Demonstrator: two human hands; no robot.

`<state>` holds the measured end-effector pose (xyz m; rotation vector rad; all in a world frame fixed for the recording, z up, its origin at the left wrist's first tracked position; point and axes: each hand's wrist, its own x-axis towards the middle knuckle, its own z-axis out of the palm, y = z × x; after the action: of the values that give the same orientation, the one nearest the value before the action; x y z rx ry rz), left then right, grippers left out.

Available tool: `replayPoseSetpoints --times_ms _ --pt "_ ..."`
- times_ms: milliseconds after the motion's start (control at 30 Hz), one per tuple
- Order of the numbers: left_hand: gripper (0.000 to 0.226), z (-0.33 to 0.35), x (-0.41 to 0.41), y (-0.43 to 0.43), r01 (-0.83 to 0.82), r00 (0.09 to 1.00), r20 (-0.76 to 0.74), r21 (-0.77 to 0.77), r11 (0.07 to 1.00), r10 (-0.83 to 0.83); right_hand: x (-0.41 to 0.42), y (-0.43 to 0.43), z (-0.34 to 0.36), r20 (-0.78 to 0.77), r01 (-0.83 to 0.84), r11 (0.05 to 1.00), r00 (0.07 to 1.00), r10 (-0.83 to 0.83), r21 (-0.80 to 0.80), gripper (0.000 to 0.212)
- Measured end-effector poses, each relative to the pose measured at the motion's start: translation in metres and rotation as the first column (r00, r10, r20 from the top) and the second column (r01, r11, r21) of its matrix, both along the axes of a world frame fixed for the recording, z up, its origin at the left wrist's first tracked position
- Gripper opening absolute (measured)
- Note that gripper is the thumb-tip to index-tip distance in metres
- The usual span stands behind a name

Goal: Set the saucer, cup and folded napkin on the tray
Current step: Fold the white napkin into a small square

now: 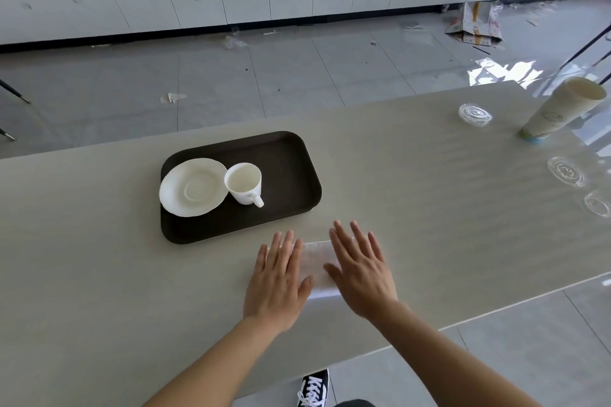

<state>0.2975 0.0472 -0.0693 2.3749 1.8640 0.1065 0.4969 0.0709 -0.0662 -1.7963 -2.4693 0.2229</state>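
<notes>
A dark brown tray (291,162) lies on the beige table. On its left part rests a white saucer (191,187), and a white cup (244,182) stands beside it on the tray, handle pointing toward me. In front of the tray a white napkin (315,263) lies flat on the table. My left hand (281,277) presses flat on the napkin's left side, fingers spread. My right hand (360,271) lies flat on its right side, fingers spread. Most of the napkin is hidden under the hands.
At the far right stand a tall stack of paper cups (558,109) and three clear plastic lids (475,115) (566,171) (596,205). The table's near edge runs diagonally at the lower right. Litter lies on the floor beyond.
</notes>
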Motion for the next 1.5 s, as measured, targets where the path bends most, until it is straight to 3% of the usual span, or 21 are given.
replayPoseSetpoints --times_ms 233,567,700,767,833,900,967,1033,1167,1500 --pt "0.076 -0.020 0.000 -0.001 0.001 0.998 -0.064 -0.092 0.996 -0.007 0.008 -0.004 -0.023 0.076 0.037 0.995 0.997 -0.030 -0.089 0.082" --pt "0.078 -0.016 0.001 0.003 -0.023 0.991 -0.135 -0.192 0.981 -0.003 0.010 -0.002 -0.027 0.073 0.039 0.992 0.997 -0.031 -0.119 0.083" --pt "0.074 -0.006 -0.005 0.003 -0.020 0.999 0.036 -0.160 0.987 0.026 0.011 -0.002 -0.017 0.026 0.031 0.996 0.999 -0.029 -0.083 0.078" --pt "0.071 0.004 -0.011 -0.001 -0.111 0.973 0.193 -0.103 0.988 0.130 0.005 -0.007 -0.006 -0.128 0.034 0.999 0.991 -0.034 0.003 0.069" --pt "0.066 0.012 -0.014 -0.006 -0.269 0.902 0.326 -0.088 0.959 0.283 -0.009 -0.014 0.005 -0.412 0.089 0.996 0.907 -0.084 -0.005 0.059" --pt "0.061 0.018 -0.014 -0.009 -0.413 0.789 0.422 -0.174 0.894 0.447 -0.031 -0.022 0.018 -0.686 0.137 0.971 0.688 -0.236 -0.197 0.048" --pt "0.058 0.023 -0.011 -0.007 -0.510 0.672 0.454 -0.290 0.810 0.585 -0.052 -0.025 0.027 -0.803 0.069 0.898 0.421 -0.421 -0.434 0.048" --pt "0.056 0.027 -0.011 -0.003 -0.573 0.605 0.404 -0.377 0.728 0.686 -0.066 -0.027 0.028 -0.800 0.027 0.840 0.290 -0.526 -0.542 0.055" --pt "0.049 0.026 -0.012 0.001 -0.591 0.580 0.316 -0.471 0.654 0.751 -0.074 -0.025 0.021 -0.745 0.005 0.758 0.184 -0.641 -0.652 0.058" --pt "0.034 0.030 -0.008 0.003 -0.604 0.613 0.283 -0.434 0.669 0.737 -0.064 -0.055 0.029 -0.750 0.001 0.760 0.159 -0.642 -0.650 0.067"
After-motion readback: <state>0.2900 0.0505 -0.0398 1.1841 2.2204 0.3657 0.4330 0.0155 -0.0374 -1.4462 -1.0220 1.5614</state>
